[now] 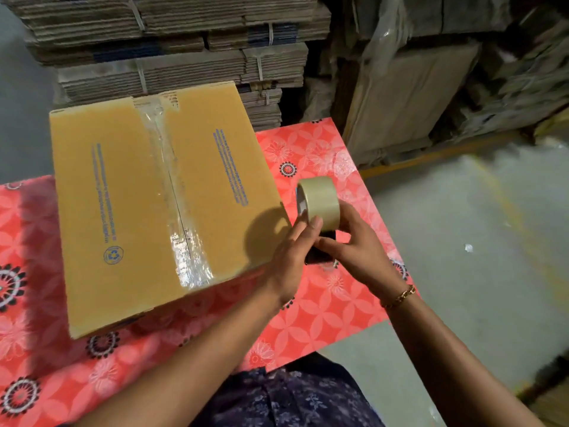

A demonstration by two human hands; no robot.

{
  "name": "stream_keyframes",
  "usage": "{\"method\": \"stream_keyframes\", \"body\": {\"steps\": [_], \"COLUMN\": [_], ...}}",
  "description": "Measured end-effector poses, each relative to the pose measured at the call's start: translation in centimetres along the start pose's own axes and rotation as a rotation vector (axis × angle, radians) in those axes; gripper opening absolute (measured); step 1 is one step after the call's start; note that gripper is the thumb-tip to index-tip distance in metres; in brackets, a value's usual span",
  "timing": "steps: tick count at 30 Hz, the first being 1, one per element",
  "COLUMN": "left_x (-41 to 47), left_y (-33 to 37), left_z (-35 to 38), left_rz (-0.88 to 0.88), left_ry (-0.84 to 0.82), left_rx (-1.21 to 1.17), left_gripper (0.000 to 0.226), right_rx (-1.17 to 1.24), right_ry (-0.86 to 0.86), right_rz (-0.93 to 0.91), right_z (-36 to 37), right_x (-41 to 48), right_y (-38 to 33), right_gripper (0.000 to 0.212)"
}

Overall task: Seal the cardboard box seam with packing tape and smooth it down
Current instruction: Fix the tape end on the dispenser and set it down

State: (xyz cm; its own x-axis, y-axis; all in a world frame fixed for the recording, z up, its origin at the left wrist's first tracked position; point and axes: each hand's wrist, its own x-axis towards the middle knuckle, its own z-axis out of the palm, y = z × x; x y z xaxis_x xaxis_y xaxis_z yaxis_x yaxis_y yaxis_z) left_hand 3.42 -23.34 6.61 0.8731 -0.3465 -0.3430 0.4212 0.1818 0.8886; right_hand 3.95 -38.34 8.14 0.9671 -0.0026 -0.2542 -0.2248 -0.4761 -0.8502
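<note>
Box [123, 195]: blue recycling symbol [113, 255]

Bundled stacks of flattened cartons [172, 35] rise behind the red floral-covered table [323, 306]; grey concrete floor [462, 241] at right.

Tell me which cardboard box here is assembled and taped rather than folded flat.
The yellow-brown box on the red floral table; clear tape runs along its seam. The others behind are flat, strapped bundles.
</note>
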Motion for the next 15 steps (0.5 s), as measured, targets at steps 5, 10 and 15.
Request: {"method": "stream_keyframes", "body": {"steps": [5, 10, 15], "left_x": [6.2, 10.0, 10.2], "left_y": [-3.6, -9.2, -8.5], "left_z": [3.9, 4.7, 4.8], "left_rz": [-0.112, -0.246, -0.189], "left_ry": [0.009, 0.142, 0.278], "left_rx": [0.000, -0.045, -0.027], "left_gripper": [0.050, 0.080, 0.020], "right_rx": [0.065, 0.090, 0.125], "right_ry": [-0.047, -0.176, -0.223], "right_rz": [0.184, 0.301, 0.322], "right_z": [-3.0, -2.6, -2.4], "right_x": [4.1, 6.7, 7.6], "right_y": [5.7, 10.3, 13.0], "right_gripper": [0.058, 0.067, 0.066]}}
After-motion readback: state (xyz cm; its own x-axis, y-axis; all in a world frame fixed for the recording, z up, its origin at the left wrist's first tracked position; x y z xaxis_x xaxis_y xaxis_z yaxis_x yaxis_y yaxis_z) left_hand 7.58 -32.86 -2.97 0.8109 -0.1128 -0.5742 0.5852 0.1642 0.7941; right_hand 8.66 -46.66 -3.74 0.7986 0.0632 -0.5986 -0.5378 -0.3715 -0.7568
